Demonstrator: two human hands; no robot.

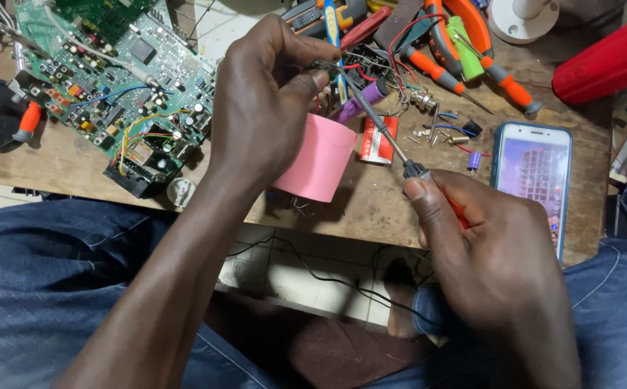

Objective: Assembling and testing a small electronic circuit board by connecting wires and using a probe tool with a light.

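Head view:

- The left hand [270, 108] is closed in a pinch, thumb and forefinger gripping a small dark part [325, 67] above the far middle of the wooden desk [61, 155]. What kind of part it is cannot be told; it is mostly hidden by the fingers.
- The right hand [497, 256] is closed around the handle of a screwdriver [392, 144], forefinger laid along the collar. It hangs off the near edge of the desk, over the person's lap.
- The shaft slants up and leftward, with its tip meeting the pinched part.
- A pink cylinder [320, 158] lies just under the left hand near the near edge, with a small red-and-white battery [379, 140] beside it.
- A green circuit board [122, 79] with loose wires occupies the far left corner. Orange-handled pliers [464, 50] and other tools lie along the far edge. A phone [533, 176] lies face up towards the right edge, and a red cylinder [605, 57] sits at the far right corner.
- Judgement: the pinch should hold firm and square to the shaft, so the tip seats fully before any turn.
- Judgement: pressure is best kept light and in line, since a slip would send the tip towards the left thumb.
- Judgement: bracing the left wrist against the pink cylinder would steady the work.
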